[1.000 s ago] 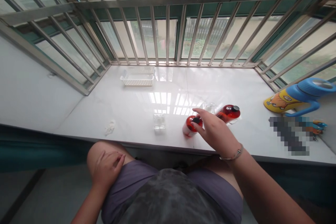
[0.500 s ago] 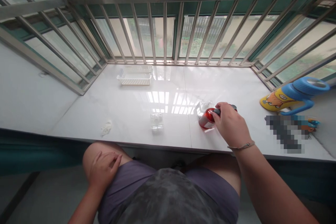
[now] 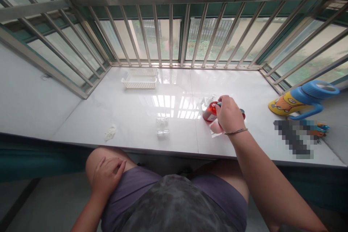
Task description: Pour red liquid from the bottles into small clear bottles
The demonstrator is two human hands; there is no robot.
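Note:
My right hand (image 3: pixel 228 115) is closed around the top of a small red bottle (image 3: pixel 210 112) with a white label, on the white marble sill (image 3: pixel 141 116). A second red bottle (image 3: pixel 242 113) lies just behind the hand, mostly hidden by it. A small clear glass piece (image 3: pixel 206 100) stands just beyond the held bottle. A clear square glass container (image 3: pixel 162 127) sits to the left near the front edge. My left hand (image 3: pixel 106 175) rests flat on my left knee, fingers loosely spread, holding nothing.
A white slotted basket (image 3: pixel 139 79) stands at the back left by the metal window bars (image 3: pixel 174 25). A crumpled white scrap (image 3: pixel 110 132) lies at the front left. A blue and yellow child's cup (image 3: pixel 304 99) lies at the right, with coloured items beside it.
My right hand closed on the red bottle's cap and carried it right and away from me, next to the second red bottle. The left hand stayed on the knee.

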